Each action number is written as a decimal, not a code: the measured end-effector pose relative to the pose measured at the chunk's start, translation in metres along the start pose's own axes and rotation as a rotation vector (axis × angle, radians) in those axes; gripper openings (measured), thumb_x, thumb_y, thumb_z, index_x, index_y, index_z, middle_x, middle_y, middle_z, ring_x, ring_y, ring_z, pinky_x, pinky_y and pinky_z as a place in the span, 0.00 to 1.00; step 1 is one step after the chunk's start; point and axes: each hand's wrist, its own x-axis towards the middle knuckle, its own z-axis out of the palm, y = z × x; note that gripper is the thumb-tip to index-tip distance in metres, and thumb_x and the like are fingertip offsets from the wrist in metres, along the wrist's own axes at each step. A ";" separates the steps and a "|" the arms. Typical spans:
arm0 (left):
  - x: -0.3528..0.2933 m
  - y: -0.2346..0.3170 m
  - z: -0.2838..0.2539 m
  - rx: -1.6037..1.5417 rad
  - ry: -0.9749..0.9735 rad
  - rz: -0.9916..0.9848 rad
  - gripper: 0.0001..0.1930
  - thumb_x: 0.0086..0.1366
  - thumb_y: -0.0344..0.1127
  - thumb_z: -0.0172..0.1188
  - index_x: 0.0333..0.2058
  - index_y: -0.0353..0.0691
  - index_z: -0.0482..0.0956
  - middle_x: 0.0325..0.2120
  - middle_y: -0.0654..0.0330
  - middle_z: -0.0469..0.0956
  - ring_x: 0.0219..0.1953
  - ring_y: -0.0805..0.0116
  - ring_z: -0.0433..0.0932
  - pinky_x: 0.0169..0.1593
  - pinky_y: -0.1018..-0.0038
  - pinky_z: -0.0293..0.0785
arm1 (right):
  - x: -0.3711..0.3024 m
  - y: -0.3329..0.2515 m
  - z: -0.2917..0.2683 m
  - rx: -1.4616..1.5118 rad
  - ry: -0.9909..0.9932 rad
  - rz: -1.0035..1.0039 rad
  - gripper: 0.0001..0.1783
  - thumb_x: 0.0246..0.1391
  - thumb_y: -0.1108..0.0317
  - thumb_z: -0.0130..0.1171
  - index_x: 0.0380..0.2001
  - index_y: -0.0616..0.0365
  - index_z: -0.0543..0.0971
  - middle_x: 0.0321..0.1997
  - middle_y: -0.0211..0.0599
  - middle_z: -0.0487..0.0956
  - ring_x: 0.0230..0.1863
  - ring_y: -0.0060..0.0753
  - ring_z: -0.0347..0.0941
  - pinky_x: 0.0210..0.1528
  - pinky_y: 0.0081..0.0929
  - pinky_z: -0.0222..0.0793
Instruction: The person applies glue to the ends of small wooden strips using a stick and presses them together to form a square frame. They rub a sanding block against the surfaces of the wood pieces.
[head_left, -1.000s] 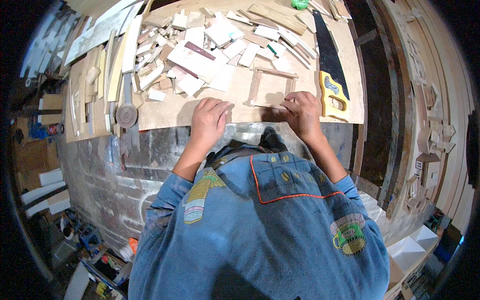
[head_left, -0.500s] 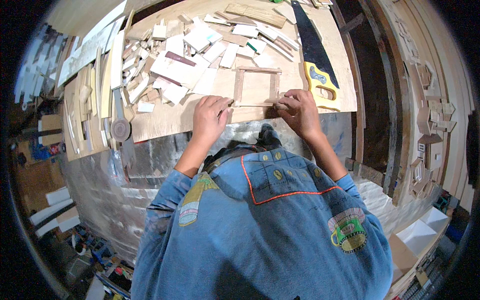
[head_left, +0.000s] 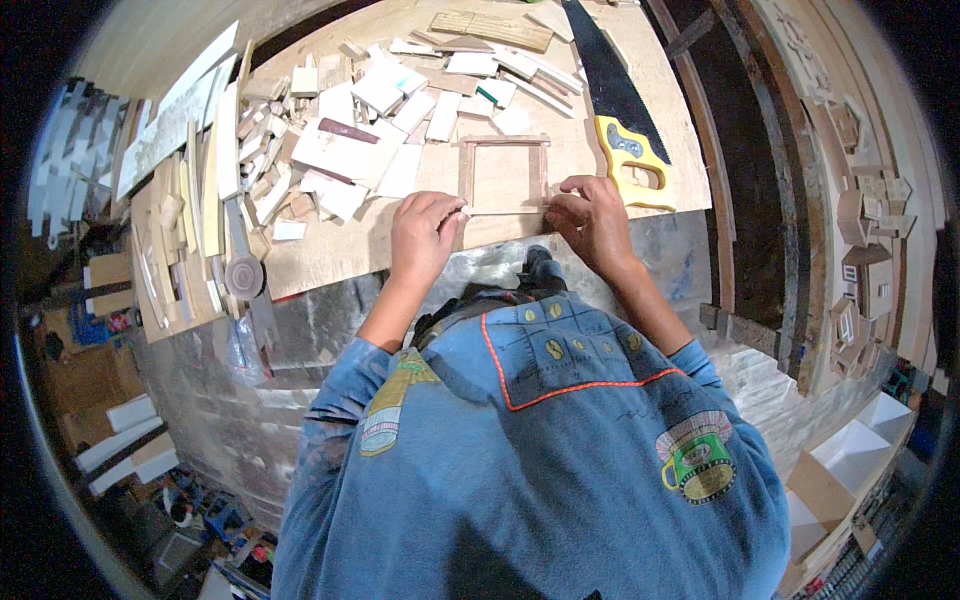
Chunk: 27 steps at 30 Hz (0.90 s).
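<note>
Beyond the left hand point(head_left: 422, 232) spreads a heap of wood offcuts point(head_left: 390, 90), as that hand, thumb and fingers drawn together, now reaches the near left corner of a slim wooden frame point(head_left: 467, 175), where a gap shows a second earlier. The frame lies flat between and just beyond the hands, both near corners apparently within fingertip control. The right hand point(head_left: 595, 225) curls at the other corner, a yellow-handled saw point(head_left: 615, 95) beyond it; whether either grips wood cannot be told.
</note>
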 end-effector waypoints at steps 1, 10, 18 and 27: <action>0.000 0.000 0.000 0.006 0.003 0.003 0.08 0.49 0.27 0.64 0.30 0.38 0.82 0.30 0.58 0.79 0.37 0.58 0.76 0.44 0.66 0.70 | 0.000 0.000 0.000 -0.003 -0.001 -0.003 0.09 0.39 0.70 0.68 0.28 0.56 0.82 0.40 0.36 0.75 0.43 0.43 0.69 0.44 0.35 0.67; 0.001 -0.005 0.003 0.032 -0.004 0.018 0.06 0.50 0.27 0.64 0.30 0.39 0.81 0.30 0.57 0.80 0.36 0.58 0.77 0.43 0.66 0.71 | 0.001 -0.003 0.001 0.025 0.040 0.011 0.09 0.39 0.69 0.68 0.28 0.56 0.82 0.40 0.35 0.75 0.42 0.42 0.69 0.43 0.35 0.67; 0.000 -0.006 0.004 0.039 -0.002 0.024 0.06 0.50 0.26 0.64 0.29 0.39 0.81 0.29 0.57 0.80 0.36 0.58 0.76 0.42 0.67 0.71 | 0.001 0.000 0.003 -0.004 0.046 -0.041 0.09 0.39 0.69 0.68 0.28 0.56 0.81 0.40 0.35 0.75 0.40 0.42 0.69 0.43 0.35 0.66; 0.002 -0.004 0.004 0.025 -0.003 0.006 0.05 0.50 0.26 0.64 0.29 0.39 0.81 0.29 0.58 0.79 0.37 0.58 0.76 0.43 0.66 0.71 | 0.001 0.004 0.004 0.003 0.042 -0.043 0.11 0.38 0.69 0.69 0.29 0.56 0.81 0.39 0.36 0.75 0.40 0.43 0.69 0.42 0.36 0.67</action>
